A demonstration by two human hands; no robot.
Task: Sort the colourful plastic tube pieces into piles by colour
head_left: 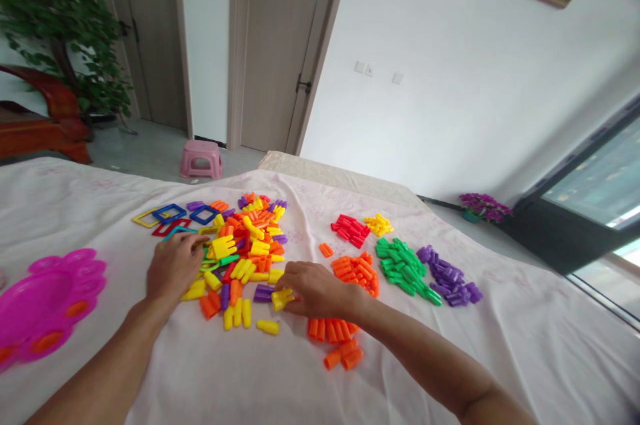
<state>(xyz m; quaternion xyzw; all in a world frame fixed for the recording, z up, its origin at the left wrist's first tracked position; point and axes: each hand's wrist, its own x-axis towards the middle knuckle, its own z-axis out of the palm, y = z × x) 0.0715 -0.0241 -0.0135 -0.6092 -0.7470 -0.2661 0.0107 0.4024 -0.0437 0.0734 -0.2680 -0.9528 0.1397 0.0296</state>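
Observation:
A mixed pile of plastic building pieces (255,228) in yellow, orange, purple, red and green lies on the cloth between my hands. At its left edge rests my left hand (175,263), its fingers bent but apart over the nearest pieces and beside several flat square frames (169,213); nothing shows in its grasp. My right hand (316,288) pinches a yellow building piece (283,299) between thumb and fingers, just right of a purple piece (263,293). Orange pieces (333,330) lie partly hidden under and behind this hand.
Sorted heaps of red (351,230), small yellow (379,225), green (404,267) and purple pieces (453,276) lie to the right. A pink paw-shaped tray (43,298) sits at the left. Beyond the cloth-covered surface (225,371) stands a pink stool (201,159).

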